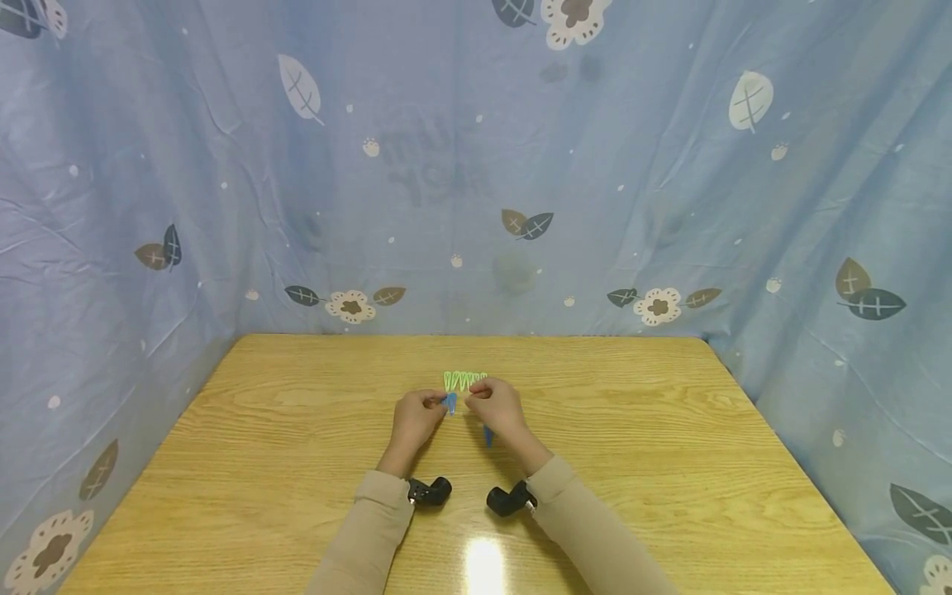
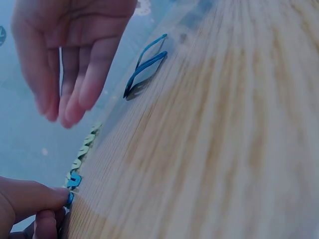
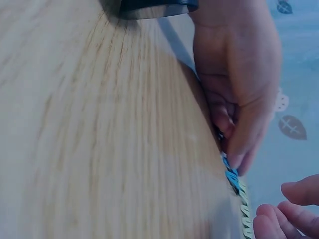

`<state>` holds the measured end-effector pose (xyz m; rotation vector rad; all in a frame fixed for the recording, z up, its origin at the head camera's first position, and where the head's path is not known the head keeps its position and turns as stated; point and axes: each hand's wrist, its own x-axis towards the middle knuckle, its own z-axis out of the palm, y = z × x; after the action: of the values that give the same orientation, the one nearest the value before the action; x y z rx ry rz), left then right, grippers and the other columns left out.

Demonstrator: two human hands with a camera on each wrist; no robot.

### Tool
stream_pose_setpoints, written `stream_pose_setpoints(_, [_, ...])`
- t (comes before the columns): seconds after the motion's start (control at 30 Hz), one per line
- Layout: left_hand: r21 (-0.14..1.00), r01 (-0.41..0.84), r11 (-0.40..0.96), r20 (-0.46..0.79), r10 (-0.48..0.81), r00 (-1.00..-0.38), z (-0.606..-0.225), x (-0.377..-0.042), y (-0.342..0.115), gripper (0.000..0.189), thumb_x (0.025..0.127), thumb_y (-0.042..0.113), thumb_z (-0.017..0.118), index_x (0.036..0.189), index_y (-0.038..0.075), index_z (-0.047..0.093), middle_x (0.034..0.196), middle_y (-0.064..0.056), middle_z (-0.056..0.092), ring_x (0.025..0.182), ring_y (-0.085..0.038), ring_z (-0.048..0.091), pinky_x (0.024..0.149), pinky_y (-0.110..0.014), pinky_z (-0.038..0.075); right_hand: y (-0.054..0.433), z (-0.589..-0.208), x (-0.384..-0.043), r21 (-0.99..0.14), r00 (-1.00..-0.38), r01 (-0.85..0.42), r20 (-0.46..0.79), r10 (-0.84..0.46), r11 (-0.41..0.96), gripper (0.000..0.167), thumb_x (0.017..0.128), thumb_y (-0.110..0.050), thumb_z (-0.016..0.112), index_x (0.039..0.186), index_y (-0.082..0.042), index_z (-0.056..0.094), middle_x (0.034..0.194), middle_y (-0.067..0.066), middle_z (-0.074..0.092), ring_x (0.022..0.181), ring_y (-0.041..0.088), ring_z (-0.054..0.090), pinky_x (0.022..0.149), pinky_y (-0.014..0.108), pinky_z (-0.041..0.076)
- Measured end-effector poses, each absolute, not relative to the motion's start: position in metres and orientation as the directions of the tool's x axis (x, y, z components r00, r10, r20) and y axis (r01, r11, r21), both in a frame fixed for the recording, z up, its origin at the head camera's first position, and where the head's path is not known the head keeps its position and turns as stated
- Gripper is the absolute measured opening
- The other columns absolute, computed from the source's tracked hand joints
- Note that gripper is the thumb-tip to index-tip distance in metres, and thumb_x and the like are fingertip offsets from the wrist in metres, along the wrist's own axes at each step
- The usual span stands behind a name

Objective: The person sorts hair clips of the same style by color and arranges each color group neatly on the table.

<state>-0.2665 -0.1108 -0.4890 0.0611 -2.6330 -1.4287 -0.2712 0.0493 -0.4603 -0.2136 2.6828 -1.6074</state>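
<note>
Several light green snap hair clips (image 1: pixel 463 380) lie side by side in a row on the table. Just in front of the row's left end is a blue hair clip (image 1: pixel 452 403). My left hand (image 1: pixel 416 420) rests beside it, its thumb and finger pinching another blue clip (image 2: pixel 70 200), mostly covered by the fingertips. My right hand (image 1: pixel 500 409) hovers near the row's right end. Its fingers are loosely bent and hold nothing, thumb apart from them in the right wrist view. Another blue clip (image 2: pixel 145 68) lies near the right wrist, its two arms spread.
The wooden table (image 1: pixel 297 446) reaches back to a blue patterned curtain (image 1: pixel 446 165), which also hangs at both sides. A black wrist camera (image 1: pixel 431 492) sits on the left wrist and another black camera (image 1: pixel 509 500) on the right.
</note>
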Motion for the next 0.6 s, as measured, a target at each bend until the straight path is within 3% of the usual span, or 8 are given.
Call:
stream_pose_setpoints(0.33, [0.839,0.05,0.543,0.123,-0.1,-0.987,-0.49,-0.266,-0.11,0.02,0.082,0.007,0.071,0.101,0.003,0.074,0.078,-0.007,0.068,0.07,-0.015,0.059,0.058,-0.025,0.046,0.081,-0.46,-0.263,-0.94,-0.99,-0.086,0.043,-0.137,0.331,0.03,0.087,-0.008,0.066,0.115,0.004,0.063,0.103,0.014,0.066,0.094,0.026,0.064,0.076,0.033,0.056])
stream_pose_setpoints(0.6, [0.842,0.023,0.539,0.1,-0.113,-0.989,-0.489,-0.266,-0.111,0.022,0.082,0.008,0.071,0.103,0.005,0.074,0.082,-0.006,0.067,0.073,-0.016,0.056,0.059,-0.023,0.044,0.109,-0.466,-0.259,-0.946,-0.991,-0.092,0.055,-0.124,0.311,0.034,0.087,-0.008,0.067,0.118,0.004,0.061,0.111,0.018,0.064,0.101,0.027,0.062,0.086,0.036,0.054])
